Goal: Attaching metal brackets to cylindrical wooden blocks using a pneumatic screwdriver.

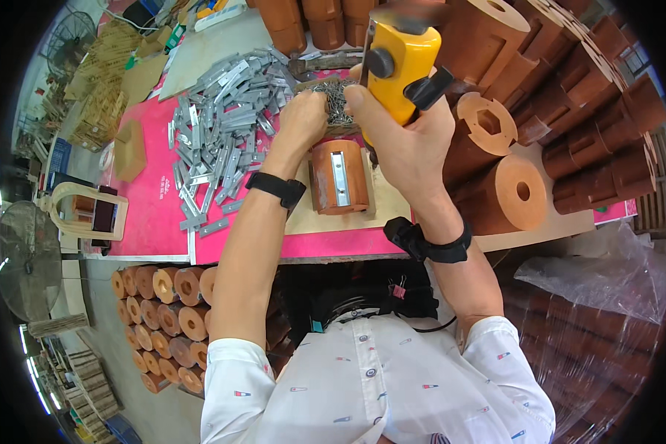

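My right hand (pixel 414 140) grips a yellow and black power screwdriver (pixel 397 66), held upright beside the box of screws. My left hand (pixel 305 118) reaches to the left edge of that box, its fingers curled inward. Whether screws are between those fingertips is hidden. Small silvery screws (pixel 337 100) fill the shallow box. Just in front of it, a reddish-brown wooden cylinder (pixel 354 181) lies on a tan board (pixel 303 222). A narrow metal plate (pixel 340 179) sits lengthwise on top of the cylinder. Neither hand touches the cylinder.
Loose metal plates (pixel 226 111) are heaped left on the pink tabletop (pixel 152 222). Brown cylinders (pixel 522 192) with bored centres stand and lie at the right. More cylinders (pixel 166 318) are stacked below the table. A cream-framed stand (pixel 89 211) is at the left edge.
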The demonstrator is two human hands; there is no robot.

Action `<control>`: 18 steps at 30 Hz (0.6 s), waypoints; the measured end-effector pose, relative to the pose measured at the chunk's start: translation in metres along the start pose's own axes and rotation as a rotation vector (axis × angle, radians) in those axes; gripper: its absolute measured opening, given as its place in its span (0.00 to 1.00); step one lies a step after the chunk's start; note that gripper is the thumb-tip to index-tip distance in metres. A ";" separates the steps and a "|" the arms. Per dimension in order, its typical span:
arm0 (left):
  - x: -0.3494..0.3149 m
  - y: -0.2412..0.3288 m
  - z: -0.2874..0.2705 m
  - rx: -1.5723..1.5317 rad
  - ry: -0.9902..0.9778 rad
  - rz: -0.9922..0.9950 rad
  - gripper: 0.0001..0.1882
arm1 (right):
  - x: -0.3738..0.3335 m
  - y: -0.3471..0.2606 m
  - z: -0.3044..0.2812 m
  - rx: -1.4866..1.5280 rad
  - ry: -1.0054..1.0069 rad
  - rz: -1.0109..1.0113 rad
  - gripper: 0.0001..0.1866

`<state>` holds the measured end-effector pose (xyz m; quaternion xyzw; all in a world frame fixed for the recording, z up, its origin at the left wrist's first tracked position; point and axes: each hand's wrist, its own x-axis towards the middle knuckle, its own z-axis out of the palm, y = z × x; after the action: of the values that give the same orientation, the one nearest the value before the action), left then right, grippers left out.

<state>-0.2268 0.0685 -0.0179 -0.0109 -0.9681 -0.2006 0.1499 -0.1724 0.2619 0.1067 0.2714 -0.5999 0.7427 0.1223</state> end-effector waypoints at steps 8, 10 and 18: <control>-0.013 -0.008 -0.018 -0.042 0.150 0.115 0.08 | -0.005 -0.011 0.000 -0.004 -0.022 -0.006 0.22; -0.020 0.016 -0.035 -0.275 0.235 -0.061 0.07 | -0.004 -0.010 -0.003 -0.021 -0.012 -0.003 0.22; -0.114 0.083 -0.082 -1.099 0.237 -0.433 0.07 | -0.006 -0.026 0.002 0.062 -0.056 0.037 0.17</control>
<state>-0.0882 0.1177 0.0521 0.1331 -0.6795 -0.6974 0.1849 -0.1536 0.2677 0.1247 0.2846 -0.5846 0.7552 0.0835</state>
